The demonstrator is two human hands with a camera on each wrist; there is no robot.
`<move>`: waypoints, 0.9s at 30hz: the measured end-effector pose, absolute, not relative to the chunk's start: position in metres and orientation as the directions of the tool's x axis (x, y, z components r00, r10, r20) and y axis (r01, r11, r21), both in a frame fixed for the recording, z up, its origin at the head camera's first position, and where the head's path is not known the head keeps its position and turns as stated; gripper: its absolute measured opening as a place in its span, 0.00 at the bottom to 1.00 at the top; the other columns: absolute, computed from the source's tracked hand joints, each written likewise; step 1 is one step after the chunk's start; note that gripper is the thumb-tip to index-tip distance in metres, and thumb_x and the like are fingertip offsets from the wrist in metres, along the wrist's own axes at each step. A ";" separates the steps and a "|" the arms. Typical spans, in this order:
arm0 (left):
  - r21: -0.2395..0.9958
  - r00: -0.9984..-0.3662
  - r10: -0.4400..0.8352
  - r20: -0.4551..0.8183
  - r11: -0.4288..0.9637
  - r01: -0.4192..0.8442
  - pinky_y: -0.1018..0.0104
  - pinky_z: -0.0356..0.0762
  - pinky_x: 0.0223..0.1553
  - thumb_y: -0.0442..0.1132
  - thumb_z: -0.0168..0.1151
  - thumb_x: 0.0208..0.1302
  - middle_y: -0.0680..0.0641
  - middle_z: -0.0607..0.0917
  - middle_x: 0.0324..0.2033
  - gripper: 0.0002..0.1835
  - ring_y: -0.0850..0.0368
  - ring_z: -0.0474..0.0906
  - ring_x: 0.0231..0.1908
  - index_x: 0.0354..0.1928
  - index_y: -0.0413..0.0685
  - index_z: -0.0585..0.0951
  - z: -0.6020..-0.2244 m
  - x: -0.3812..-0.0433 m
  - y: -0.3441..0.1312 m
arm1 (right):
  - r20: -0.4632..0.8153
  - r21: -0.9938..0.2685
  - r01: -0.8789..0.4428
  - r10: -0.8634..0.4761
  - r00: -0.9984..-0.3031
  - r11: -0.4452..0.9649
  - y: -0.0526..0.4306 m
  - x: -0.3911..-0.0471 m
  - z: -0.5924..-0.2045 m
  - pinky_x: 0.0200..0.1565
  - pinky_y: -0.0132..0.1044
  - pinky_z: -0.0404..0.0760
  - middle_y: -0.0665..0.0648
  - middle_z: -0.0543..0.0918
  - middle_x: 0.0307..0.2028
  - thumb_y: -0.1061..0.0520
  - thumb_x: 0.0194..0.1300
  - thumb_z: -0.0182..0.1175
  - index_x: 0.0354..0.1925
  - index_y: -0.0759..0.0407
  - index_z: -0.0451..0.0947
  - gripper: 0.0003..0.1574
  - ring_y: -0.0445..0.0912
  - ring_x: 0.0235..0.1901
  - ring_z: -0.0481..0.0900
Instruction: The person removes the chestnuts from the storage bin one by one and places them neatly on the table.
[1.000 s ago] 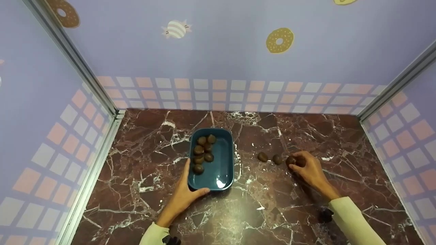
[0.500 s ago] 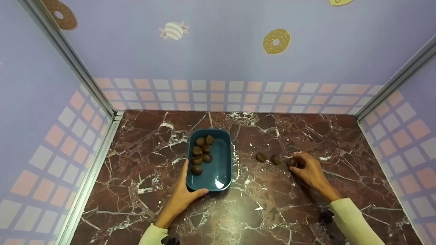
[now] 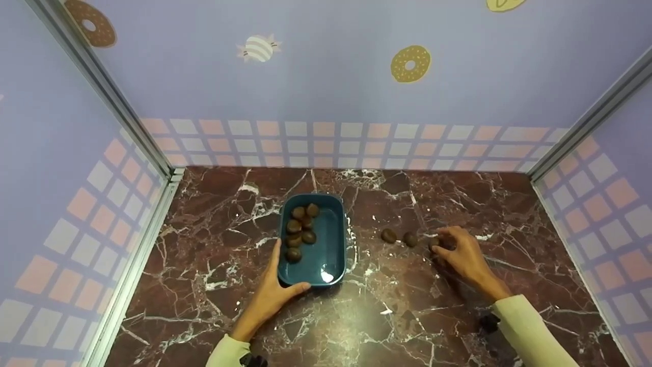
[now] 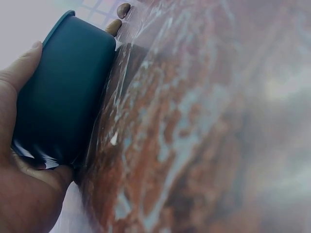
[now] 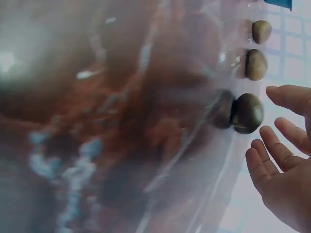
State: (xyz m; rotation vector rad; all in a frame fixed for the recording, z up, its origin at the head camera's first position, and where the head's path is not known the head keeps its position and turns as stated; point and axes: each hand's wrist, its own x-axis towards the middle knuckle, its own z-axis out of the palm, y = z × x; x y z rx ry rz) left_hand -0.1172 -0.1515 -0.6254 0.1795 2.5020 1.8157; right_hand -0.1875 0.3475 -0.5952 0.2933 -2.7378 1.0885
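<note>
In the head view a dark teal rectangular container [image 3: 326,244] stands left of the middle, with several brown chestnuts [image 3: 294,255] gathered along its left side. My left hand [image 3: 267,298] holds its near left corner, thumb on the near side and fingers along the left wall. On the right, my right hand [image 3: 463,257] hovers at a single chestnut [image 5: 248,114] resting on the tabletop. The right wrist view shows its fingers spread and apart from that chestnut. Two more chestnuts, one nearer [image 3: 410,239] and one farther left [image 3: 388,235], lie in a row toward the container.
The tabletop [image 3: 356,316] is glossy dark red marble with white veins. Lilac panels [image 3: 326,76] with sweets and a checked band enclose it at the back and both sides, joined by metal corner strips [image 3: 135,122].
The chestnut by my right fingers looks smaller and darker than a second ago. Both hands and the container keep nearly the same places, while the head view has shifted slightly.
</note>
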 end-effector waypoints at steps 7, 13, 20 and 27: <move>0.953 -0.991 0.132 0.039 0.292 0.077 0.31 0.50 0.81 0.48 0.87 0.60 0.35 0.49 0.88 0.71 0.34 0.48 0.86 0.91 0.50 0.43 -0.624 -0.118 -0.152 | 0.295 -0.615 -0.324 -0.172 -0.940 0.719 0.330 -0.193 -0.576 0.57 0.65 0.81 0.68 0.88 0.52 0.69 0.61 0.81 0.57 0.69 0.86 0.26 0.66 0.54 0.84; 0.949 -0.991 0.125 0.043 0.305 0.079 0.32 0.51 0.81 0.48 0.88 0.59 0.35 0.51 0.87 0.71 0.34 0.51 0.85 0.91 0.49 0.44 -0.625 -0.118 -0.152 | 0.329 -0.595 -0.398 -0.241 -0.913 0.699 0.310 -0.198 -0.564 0.57 0.62 0.83 0.66 0.88 0.52 0.69 0.59 0.82 0.55 0.70 0.87 0.26 0.63 0.54 0.84; 0.945 -0.991 0.121 0.057 0.313 0.093 0.33 0.53 0.81 0.49 0.88 0.58 0.33 0.53 0.87 0.72 0.33 0.53 0.84 0.91 0.47 0.44 -0.623 -0.117 -0.152 | 0.348 -0.596 -0.474 -0.323 -0.880 0.648 0.280 -0.204 -0.556 0.58 0.61 0.82 0.65 0.89 0.52 0.67 0.58 0.83 0.55 0.70 0.87 0.27 0.62 0.53 0.84; 0.941 -0.991 0.118 0.058 0.325 0.094 0.34 0.52 0.81 0.51 0.89 0.57 0.33 0.53 0.87 0.72 0.34 0.52 0.84 0.91 0.48 0.45 -0.622 -0.117 -0.151 | 0.336 -0.595 -0.523 -0.403 -0.851 0.610 0.252 -0.208 -0.552 0.62 0.59 0.82 0.63 0.89 0.52 0.65 0.61 0.82 0.55 0.67 0.87 0.25 0.60 0.56 0.84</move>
